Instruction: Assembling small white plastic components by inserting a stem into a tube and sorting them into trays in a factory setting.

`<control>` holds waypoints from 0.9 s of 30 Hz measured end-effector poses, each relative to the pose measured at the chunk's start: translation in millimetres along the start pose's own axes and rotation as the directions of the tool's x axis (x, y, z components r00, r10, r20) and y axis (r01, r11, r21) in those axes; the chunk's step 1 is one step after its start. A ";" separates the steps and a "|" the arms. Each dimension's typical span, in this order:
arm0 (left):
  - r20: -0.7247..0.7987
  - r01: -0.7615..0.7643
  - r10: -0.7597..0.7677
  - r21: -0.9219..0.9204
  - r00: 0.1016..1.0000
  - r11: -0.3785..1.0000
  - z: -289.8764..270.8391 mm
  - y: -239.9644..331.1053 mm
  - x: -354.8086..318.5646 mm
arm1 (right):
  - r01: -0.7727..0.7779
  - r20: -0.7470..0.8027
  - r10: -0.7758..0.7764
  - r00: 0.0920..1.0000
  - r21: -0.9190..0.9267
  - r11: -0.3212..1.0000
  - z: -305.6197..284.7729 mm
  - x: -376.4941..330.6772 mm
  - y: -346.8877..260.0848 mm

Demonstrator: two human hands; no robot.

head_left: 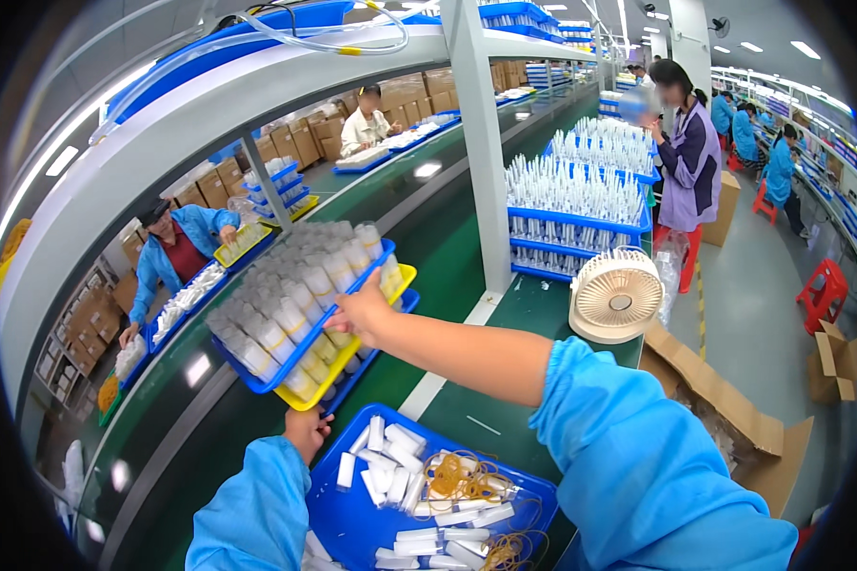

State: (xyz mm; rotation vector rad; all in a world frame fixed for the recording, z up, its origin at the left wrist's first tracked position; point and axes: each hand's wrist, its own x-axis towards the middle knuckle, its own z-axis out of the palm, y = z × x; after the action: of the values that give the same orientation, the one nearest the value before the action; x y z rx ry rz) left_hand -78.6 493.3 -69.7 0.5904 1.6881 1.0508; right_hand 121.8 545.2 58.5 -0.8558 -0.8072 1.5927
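Note:
Over the green conveyor, a tilted stack of trays holds bundles of translucent tubes [286, 285]. A blue tray [326, 322] is on top, a yellow tray [341, 359] below it, and a lower blue tray [352, 383] at the bottom. My right hand [364, 309] is closed on the right rim of the top blue tray. My left hand [307, 433] is closed at the stack's near corner, by the lower blue tray; its fingertips are partly hidden. Closer to me, another blue tray [331, 500] carries loose white tubes [390, 462] and tan rubber bands [459, 476].
A beige fan [619, 293] stands at the table's right edge, before blue trays of upright white tubes [576, 190]. A white post [481, 143] rises beside the conveyor [448, 328]. Cardboard [733, 409] and a red stool [822, 293] are on the right. Co-workers sit across the belt.

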 end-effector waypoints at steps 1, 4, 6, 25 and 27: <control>0.027 -0.049 0.051 -0.050 0.998 0.998 -11.1 -12.7 6.1 | -0.012 0.022 0.012 1.000 -0.003 1.000 3.5 -9.6 0.3; 0.019 -0.008 0.009 -0.032 1.000 0.999 -29.3 -28.0 2.8 | -0.028 0.051 0.028 0.998 -0.011 1.000 4.1 -35.3 1.9; 0.065 -0.028 0.031 -0.047 0.997 0.998 -31.1 -29.6 -3.0 | -0.029 0.076 0.030 0.997 -0.020 0.999 -1.5 -40.3 1.7; 0.105 -0.070 0.061 0.080 0.993 0.994 24.6 2.3 -36.6 | 0.074 -0.007 -0.074 0.997 0.043 0.996 -22.2 -26.8 -6.8; 0.125 -0.079 0.068 0.087 0.990 0.993 30.2 4.5 -33.8 | 0.074 0.016 -0.075 0.997 0.079 0.994 -29.6 -21.5 -6.8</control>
State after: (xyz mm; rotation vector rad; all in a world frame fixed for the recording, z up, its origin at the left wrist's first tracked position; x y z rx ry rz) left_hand -38.8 479.9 -52.0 0.7664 1.6243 0.9733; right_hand 153.5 527.0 51.7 -0.7469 -0.7760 1.5587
